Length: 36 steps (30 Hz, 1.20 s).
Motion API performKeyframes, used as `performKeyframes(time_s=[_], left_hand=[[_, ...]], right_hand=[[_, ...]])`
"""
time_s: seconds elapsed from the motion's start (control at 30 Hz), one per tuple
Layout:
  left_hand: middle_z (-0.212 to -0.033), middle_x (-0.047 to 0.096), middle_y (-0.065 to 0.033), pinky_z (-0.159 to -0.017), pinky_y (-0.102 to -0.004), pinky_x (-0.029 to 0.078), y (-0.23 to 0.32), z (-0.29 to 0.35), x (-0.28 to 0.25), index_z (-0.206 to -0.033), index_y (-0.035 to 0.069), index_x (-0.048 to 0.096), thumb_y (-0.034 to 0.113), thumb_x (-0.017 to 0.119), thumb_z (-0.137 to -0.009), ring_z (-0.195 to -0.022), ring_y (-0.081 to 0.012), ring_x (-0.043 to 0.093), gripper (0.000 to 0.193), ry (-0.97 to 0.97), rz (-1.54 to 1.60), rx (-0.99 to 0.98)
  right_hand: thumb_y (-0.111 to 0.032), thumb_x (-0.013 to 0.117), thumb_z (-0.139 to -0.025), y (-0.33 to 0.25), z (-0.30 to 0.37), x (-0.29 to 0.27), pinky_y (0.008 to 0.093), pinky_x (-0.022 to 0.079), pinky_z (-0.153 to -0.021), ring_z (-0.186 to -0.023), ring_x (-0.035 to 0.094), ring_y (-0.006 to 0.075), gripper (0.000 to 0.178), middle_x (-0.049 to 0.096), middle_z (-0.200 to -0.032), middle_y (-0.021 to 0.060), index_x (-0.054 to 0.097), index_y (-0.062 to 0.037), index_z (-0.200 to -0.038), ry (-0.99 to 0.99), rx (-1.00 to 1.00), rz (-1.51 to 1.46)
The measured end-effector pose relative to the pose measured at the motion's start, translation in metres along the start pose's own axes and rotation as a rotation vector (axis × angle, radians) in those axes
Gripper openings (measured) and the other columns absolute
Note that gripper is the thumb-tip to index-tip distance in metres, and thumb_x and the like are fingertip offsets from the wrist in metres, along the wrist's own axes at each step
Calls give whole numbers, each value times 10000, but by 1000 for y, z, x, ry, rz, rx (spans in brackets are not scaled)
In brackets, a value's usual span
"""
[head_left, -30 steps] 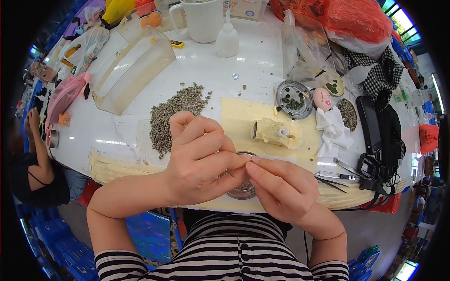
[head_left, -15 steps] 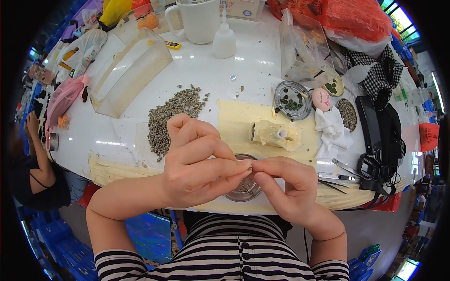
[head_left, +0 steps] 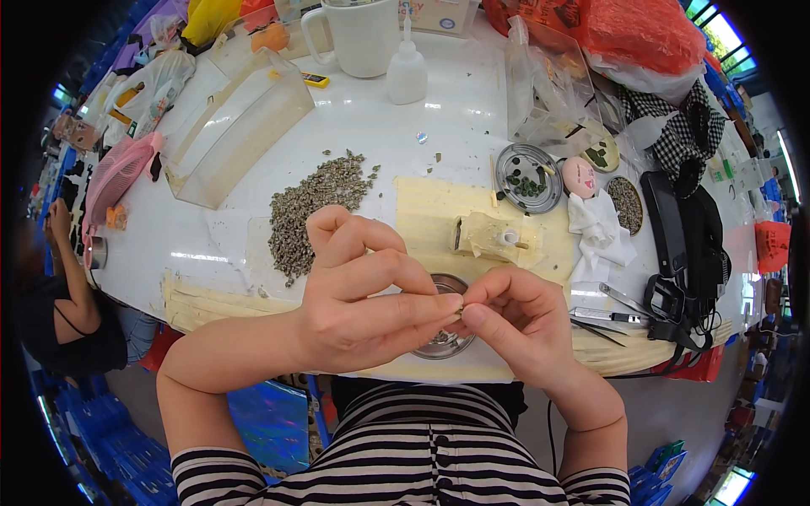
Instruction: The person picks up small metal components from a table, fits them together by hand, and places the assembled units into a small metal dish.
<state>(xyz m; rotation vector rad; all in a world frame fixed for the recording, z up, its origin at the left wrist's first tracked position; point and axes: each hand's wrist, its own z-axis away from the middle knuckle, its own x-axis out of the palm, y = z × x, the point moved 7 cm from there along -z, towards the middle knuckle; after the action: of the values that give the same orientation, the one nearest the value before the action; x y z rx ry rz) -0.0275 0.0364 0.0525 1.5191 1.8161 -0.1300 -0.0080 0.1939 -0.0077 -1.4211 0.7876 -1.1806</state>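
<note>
My left hand [head_left: 367, 291] is closed in a pinch, its thumb and fingertips pressed together. Facing it, my right hand [head_left: 525, 325] also pinches, so that the fingertips of both hands nearly meet. Between them is a tiny brownish-metallic piece [head_left: 460, 312], too small for me to tell its kind. Below the fingers sits a round metal dish [head_left: 445, 344] with small pieces in it, partly hidden by my hands. Beyond my left hand spreads a heap of small grey-brown metallic pieces [head_left: 308, 215]. A tape-wrapped block [head_left: 485, 234] with a white nozzle-like tip lies on yellowish paper [head_left: 430, 202].
Right of the block are a dish of dark green pieces [head_left: 529, 179], a pink round object [head_left: 579, 177], crumpled tissue [head_left: 601, 228] and tweezers [head_left: 623, 297]. A white squeeze bottle [head_left: 407, 76], pitcher [head_left: 363, 42] and clear plastic tray [head_left: 240, 126] stand farther off. Another person [head_left: 72, 287] sits at left.
My right hand has shifted slightly left and down, its fingers more curled. The pinched fingertips sit a little lower and farther right. The whole view has shifted slightly.
</note>
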Motion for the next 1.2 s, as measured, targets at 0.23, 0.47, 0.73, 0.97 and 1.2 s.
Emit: performKeyframes(time_s=[0.23,0.47,0.73,0.97,1.2], left_hand=[[-832,636,73,-734,-355,262,-6,1,0,-909,158,765,120,850,-589,-764,-161,501,333,7,-5,-28],[-829,622,84,-742,-362,272,-5,2,3,-907,161,761,127,844,-600,-777,-161,502,319,15,43,-30],[-856,571,78,-773,-381,293,-4,9,31,-824,174,683,122,797,-651,-799,-151,523,214,-341,141,-43],[-864,554,74,-798,-386,292,-11,9,31,-825,176,678,156,796,-691,-830,-139,526,180,-391,142,-65],[-836,556,67,-800,-371,280,-17,4,22,-808,171,697,200,816,-728,-801,-132,511,146,-404,115,-99]], right_hand=[[46,731,-786,-45,9,14,265,531,-617,-703,690,199,159,714,-856,140,700,30,-941,197,-611,771],[27,722,-805,-37,6,6,265,519,-625,-694,673,196,111,703,-821,123,685,28,-910,181,-479,634],[13,730,-793,-45,10,11,269,482,-560,-625,630,199,88,661,-741,102,647,1,-819,197,-593,734],[7,742,-776,-46,10,11,266,466,-528,-586,618,192,97,660,-716,90,652,-10,-811,203,-609,748],[5,744,-774,-46,11,11,263,464,-524,-576,620,187,94,665,-706,83,658,-17,-806,205,-611,753]])
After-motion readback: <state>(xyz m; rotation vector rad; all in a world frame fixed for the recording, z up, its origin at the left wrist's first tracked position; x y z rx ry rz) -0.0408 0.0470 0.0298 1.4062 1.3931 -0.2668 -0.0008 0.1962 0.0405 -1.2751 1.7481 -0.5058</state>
